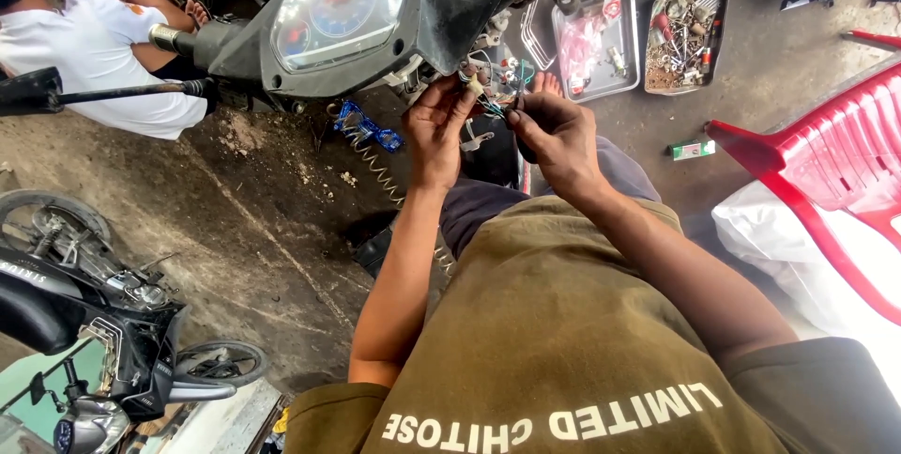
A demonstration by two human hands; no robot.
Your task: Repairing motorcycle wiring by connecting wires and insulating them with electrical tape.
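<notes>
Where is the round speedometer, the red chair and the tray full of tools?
speedometer (338, 11), head view, middle of its clear cover.
red chair (845, 149), head view, on its ribbed seat.
tool tray (652, 41), head view, on its left rim.

Grey metal tray (598, 41) w/ pink bags & small parts, on floor. Second tray (686, 38) beside it, full of tools/bolts. Red plastic chair (826, 163) at right edge. Small green box (693, 149) near chair. Coil spring (380, 172) on concrete. Parked motorbike (94, 323) lower left. Seated person, white shirt (94, 55), top left.
</notes>
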